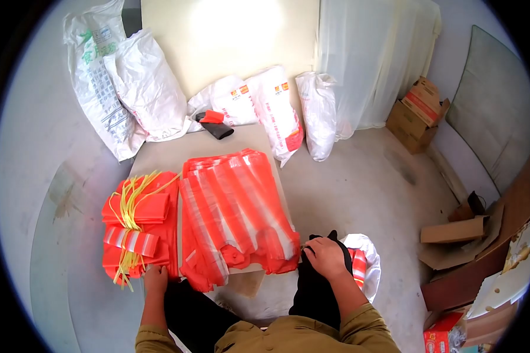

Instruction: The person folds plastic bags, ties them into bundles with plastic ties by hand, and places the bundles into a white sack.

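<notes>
A stack of red-and-white striped plastic bags (pixel 235 206) lies flat on the table, its cut handles toward me. Left of it are folded red plastic bags (pixel 141 206), with yellow ties (pixel 129 203) strewn over them and a small striped bundle (pixel 131 241) on top. My left hand (pixel 155 279) is at the near lower corner of the folded red bags, its fingers curled; what they hold, if anything, is hidden. My right hand (pixel 325 255) rests on my right knee, palm down with fingers stretched out, and holds nothing.
Several white woven sacks (pixel 150 88) lean along the back wall. A dark roll with a red piece (pixel 218 126) lies at the table's far end. A white sack with striped bags (pixel 368 265) stands beside my right leg. Cardboard boxes (pixel 415 120) are at the right.
</notes>
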{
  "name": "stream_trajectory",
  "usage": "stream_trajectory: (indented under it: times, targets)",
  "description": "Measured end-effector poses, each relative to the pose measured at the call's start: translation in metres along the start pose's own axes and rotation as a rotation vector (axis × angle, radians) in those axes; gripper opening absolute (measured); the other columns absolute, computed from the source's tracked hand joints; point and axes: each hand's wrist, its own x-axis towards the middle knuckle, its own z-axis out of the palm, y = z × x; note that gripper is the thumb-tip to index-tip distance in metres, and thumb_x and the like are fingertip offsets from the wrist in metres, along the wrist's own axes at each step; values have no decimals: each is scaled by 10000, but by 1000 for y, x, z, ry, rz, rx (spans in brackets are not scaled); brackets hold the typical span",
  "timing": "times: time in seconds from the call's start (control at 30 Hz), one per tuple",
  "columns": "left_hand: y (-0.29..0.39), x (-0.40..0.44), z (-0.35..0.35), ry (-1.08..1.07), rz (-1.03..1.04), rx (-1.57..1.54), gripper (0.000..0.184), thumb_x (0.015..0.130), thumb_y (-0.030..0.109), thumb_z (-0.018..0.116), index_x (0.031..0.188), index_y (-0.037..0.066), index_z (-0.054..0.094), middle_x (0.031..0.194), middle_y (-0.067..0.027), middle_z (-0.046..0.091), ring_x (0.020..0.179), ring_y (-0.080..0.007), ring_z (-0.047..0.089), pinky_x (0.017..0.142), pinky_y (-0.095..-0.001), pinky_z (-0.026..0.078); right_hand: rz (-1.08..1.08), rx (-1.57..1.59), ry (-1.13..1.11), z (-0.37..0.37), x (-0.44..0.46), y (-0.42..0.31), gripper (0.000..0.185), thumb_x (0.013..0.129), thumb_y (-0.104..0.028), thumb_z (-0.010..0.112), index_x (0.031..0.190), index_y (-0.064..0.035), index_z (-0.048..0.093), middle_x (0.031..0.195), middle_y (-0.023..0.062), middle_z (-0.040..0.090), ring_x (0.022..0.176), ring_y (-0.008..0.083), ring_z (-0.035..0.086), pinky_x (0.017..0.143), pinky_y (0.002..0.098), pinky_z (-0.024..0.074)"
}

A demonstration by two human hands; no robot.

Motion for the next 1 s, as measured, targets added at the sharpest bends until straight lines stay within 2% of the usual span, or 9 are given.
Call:
stream_trajectory:
  times: [0.17, 0.3, 0.4, 0.77, 1.0]
  targets:
    - [-11, 3, 11, 40, 33, 7, 371, 939, 358, 647, 853, 7, 733, 916, -230, 711, 878, -421, 693, 776, -523, 542, -5, -6, -9, -2, -1, 1, 136, 907, -200, 692, 972, -85, 725, 979, 109, 724, 951, 330, 685, 847, 439, 552]
    - [-6, 2, 5, -11, -6, 9, 373, 940, 358, 646, 864, 5, 739, 912, -231, 710, 877, -420, 694, 779, -522, 541, -7, -15, -17, -4, -2, 2, 145, 901, -197, 708, 985, -80, 727, 997, 108, 732, 953, 327, 693, 846, 435, 560]
    - [-5, 2, 3, -30, -16, -4, 368, 940, 353, 647, 869, 4, 741, 912, -228, 711, 876, -418, 695, 779, -520, 540, -2, 1, 7, -2, -2, 3, 128, 913, -206, 670, 942, -90, 714, 944, 119, 707, 940, 341, 669, 846, 455, 539]
    - [5, -3, -6, -1, 16, -3, 359, 942, 339, 642, 873, 2, 747, 857, -229, 723, 830, -411, 706, 759, -513, 546, -4, 15, 18, 1, -3, 5, 131, 912, -212, 671, 934, -87, 703, 940, 123, 698, 942, 343, 671, 841, 455, 545]
    - [-2, -1, 0, -12, -7, 5, 342, 938, 333, 650, 885, 7, 736, 891, -223, 716, 850, -417, 697, 771, -515, 544, 5, 13, 11, 4, -5, 10, 137, 916, -214, 658, 938, -85, 699, 941, 129, 694, 945, 349, 669, 840, 463, 543]
